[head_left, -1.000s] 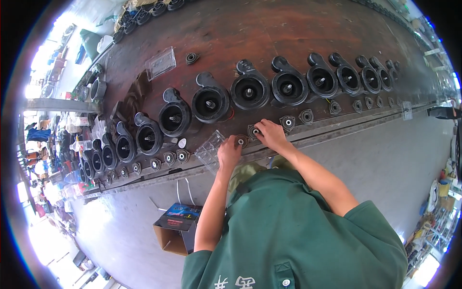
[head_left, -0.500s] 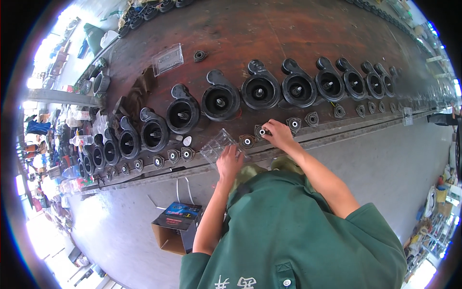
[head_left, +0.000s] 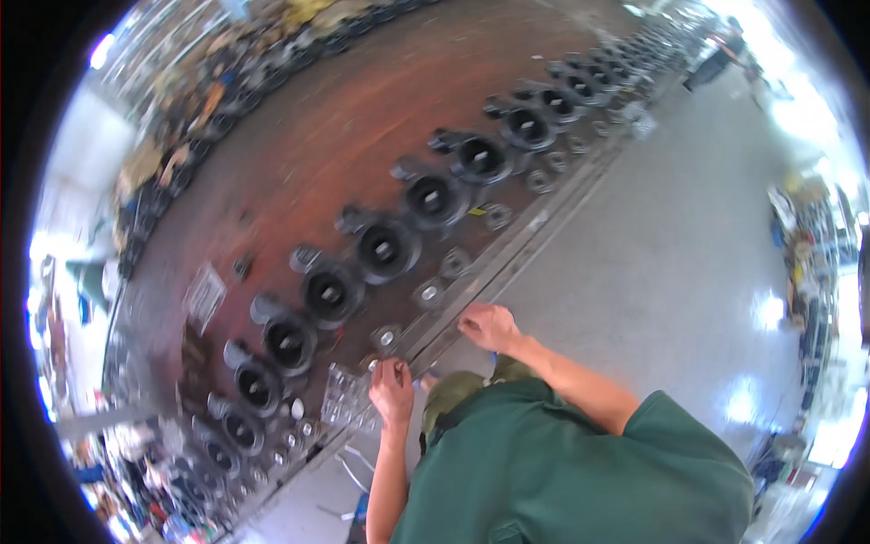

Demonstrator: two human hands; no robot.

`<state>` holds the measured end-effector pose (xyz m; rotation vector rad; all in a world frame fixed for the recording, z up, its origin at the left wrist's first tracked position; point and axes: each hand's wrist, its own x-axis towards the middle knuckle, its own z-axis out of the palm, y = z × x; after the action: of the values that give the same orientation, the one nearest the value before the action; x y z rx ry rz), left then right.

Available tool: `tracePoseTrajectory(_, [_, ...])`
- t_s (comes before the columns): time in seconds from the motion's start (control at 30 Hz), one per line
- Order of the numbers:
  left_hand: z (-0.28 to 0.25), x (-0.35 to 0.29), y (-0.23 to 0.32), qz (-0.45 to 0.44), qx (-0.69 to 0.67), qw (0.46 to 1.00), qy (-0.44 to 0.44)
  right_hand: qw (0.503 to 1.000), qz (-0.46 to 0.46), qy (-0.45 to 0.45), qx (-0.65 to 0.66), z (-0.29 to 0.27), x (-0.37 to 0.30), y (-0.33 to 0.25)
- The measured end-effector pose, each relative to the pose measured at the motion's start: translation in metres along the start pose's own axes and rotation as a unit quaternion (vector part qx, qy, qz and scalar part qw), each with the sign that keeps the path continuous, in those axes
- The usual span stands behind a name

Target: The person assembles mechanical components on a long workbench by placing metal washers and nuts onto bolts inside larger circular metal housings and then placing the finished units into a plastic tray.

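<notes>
My left hand (head_left: 391,395) is at the table's front edge, its fingers curled down beside a small flange with a pale centre (head_left: 372,364), which they partly hide. Whether they grip it is unclear in the blur. Past the table edge, over the floor side, my right hand (head_left: 491,327) has its fingers bent together; anything in them is hidden. A similar flange (head_left: 387,338) lies just beyond my left hand, and another (head_left: 429,294) sits farther right. To the left of my left hand is a clear plastic tray (head_left: 337,395) with compartments.
Black round housings (head_left: 332,291) with side spouts and central shafts stand in a long diagonal row. More flanges (head_left: 456,263) line the edge. A clear rectangular plastic piece (head_left: 205,297) lies at left. Dark parts (head_left: 237,107) are heaped along the far edge. Grey floor (head_left: 662,245) lies right.
The view has turned, so the table edge now runs diagonally. My right hand has left the flange it was touching and drawn back past the edge. My left hand has moved off the tray.
</notes>
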<state>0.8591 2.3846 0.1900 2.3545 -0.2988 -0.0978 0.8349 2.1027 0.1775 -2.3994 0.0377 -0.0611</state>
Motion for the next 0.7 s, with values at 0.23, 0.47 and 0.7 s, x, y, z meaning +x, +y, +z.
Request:
tracePoseTrajectory(0.23, [0.130,0.043,0.133,0.130,-0.043,0.987,-0.082,0.984,0.123,0.114,0.056,-0.107,-0.079,0.140])
tracePoseTrajectory(0.47, [0.283,0.089,0.308,0.194,-0.086,0.948,-0.238,0.946,0.301,0.111,0.046,-0.255,-0.132,0.286])
tracePoseTrajectory(0.7, [0.423,0.194,0.444,0.197,-0.093,0.931,-0.292,0.943,0.265,0.201,-0.036,-0.412,-0.066,0.425])
